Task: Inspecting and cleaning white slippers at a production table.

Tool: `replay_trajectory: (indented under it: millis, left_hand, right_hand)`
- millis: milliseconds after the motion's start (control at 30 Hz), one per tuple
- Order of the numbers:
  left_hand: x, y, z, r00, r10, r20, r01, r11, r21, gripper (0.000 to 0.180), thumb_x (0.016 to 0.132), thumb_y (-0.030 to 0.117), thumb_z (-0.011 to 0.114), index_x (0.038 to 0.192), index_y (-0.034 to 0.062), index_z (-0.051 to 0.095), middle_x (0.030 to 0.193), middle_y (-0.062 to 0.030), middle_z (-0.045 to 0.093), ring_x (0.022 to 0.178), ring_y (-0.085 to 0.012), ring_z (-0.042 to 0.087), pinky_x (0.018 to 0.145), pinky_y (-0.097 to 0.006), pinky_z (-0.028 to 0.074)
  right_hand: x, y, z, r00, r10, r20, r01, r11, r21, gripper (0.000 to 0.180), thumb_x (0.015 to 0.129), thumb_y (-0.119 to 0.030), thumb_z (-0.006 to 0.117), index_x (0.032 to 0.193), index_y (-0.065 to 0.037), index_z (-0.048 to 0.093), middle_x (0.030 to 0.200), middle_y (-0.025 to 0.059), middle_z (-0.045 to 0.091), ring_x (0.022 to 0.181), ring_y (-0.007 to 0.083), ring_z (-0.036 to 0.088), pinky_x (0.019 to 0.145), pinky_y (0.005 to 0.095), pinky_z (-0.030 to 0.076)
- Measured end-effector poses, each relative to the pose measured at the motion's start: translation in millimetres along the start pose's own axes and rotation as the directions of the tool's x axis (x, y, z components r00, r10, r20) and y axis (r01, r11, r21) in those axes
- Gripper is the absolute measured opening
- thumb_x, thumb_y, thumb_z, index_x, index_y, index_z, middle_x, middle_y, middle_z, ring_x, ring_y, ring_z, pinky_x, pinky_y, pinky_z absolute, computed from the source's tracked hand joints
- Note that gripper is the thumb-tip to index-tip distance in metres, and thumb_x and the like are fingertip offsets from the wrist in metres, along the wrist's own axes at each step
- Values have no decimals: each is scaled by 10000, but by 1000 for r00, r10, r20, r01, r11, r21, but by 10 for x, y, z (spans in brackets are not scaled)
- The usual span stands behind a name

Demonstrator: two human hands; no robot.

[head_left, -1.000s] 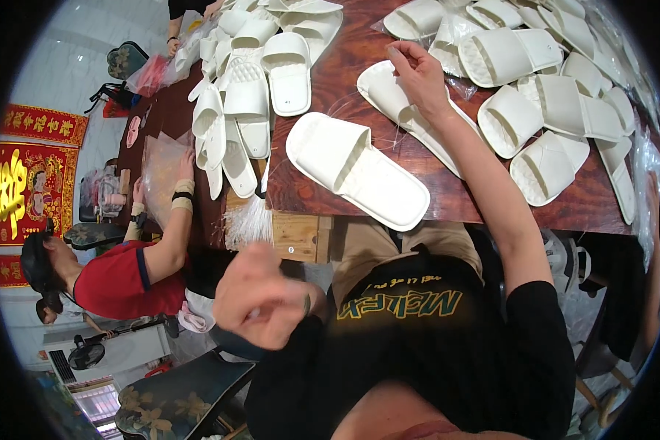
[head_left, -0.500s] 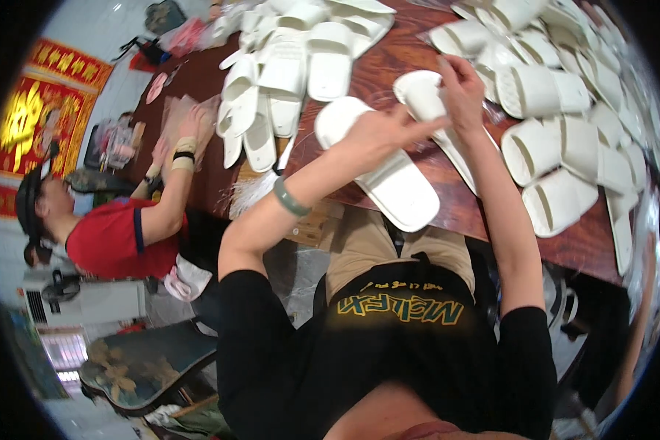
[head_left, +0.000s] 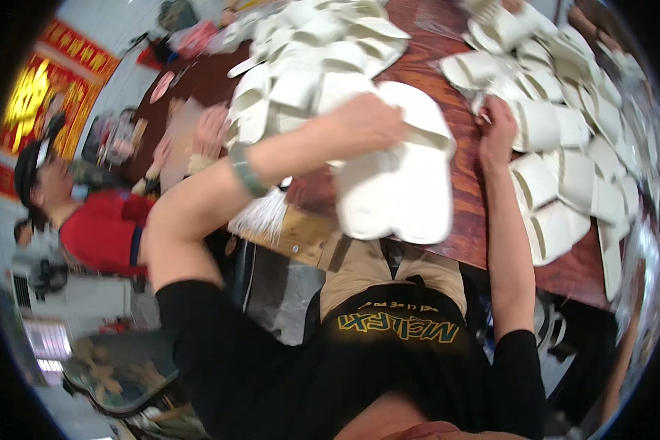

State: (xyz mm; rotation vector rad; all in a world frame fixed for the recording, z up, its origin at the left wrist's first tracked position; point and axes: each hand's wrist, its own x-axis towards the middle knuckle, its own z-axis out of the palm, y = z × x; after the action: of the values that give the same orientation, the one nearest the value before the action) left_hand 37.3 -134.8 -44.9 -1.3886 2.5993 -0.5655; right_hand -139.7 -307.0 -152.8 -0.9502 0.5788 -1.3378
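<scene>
We note a red and gold wall poster (head_left: pixel 38 103) at the far left. Near it we record a co-worker (head_left: pixel 99 235) in a red shirt and dark cap (head_left: pixel 26 167). Lower down, we find a dark fan (head_left: pixel 49 276) beside a pale cabinet (head_left: pixel 99 295), and a flower-patterned chair (head_left: pixel 121 370). Toward the upper left, we observe a pink bag (head_left: pixel 196 38).

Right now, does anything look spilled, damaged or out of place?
Nothing looks spilled or plainly damaged. The right heap of slippers looks untidy, lying at different angles, and white strands hang loosely near the table edge. The two slippers at the left hand are blurred, so small flaws can't be judged.
</scene>
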Motion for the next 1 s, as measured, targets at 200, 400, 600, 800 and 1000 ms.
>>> replay_trajectory:
  millis: [200,400,600,800,1000]
  left_hand:
    - [-557,-1218,-402,992,-108,62,70,897,437,192,674,141,636,853,109,572,868,-71,571,615,-195,606,517,-320,471]
    - [-821,-2174,136,950,-308,50,216,765,606,91,742,54,548,823,94,563,819,-100,537,667,-242,614,577,-360,475]
    - [-632,-1877,630,842,-512,-169,532,742,408,80,818,125,544,885,104,583,809,-107,581,649,-294,617,534,-389,487]
    - [147,-949,329,704,-357,-614,519,849,101,114,881,220,572,822,135,619,689,-44,613,550,-229,596,474,-330,465]
    - [620,37,416,666,-567,-485,479,823,-305,159,900,271,525,898,144,621,735,-52,633,598,-243,612,507,-355,464]
  right_hand:
    - [-186,269,89,973,120,195,-64,960,-274,195,829,-218,623,872,-31,655,714,-10,595,660,51,513,575,219,415]
    - [-263,413,143,927,9,375,166,886,-433,200,807,-181,621,834,17,638,762,76,642,707,109,572,647,267,457]
    - [-231,434,113,909,-131,396,295,873,-387,181,780,-188,630,799,-9,647,755,115,635,698,193,615,631,302,470]
    - [-300,290,158,852,-63,519,422,668,-613,146,809,-160,628,846,-19,623,811,121,616,720,219,607,631,303,480]
    - [-139,-432,-71,702,-506,501,693,324,-644,261,812,-146,628,1054,-62,582,895,133,628,781,252,632,673,355,503]
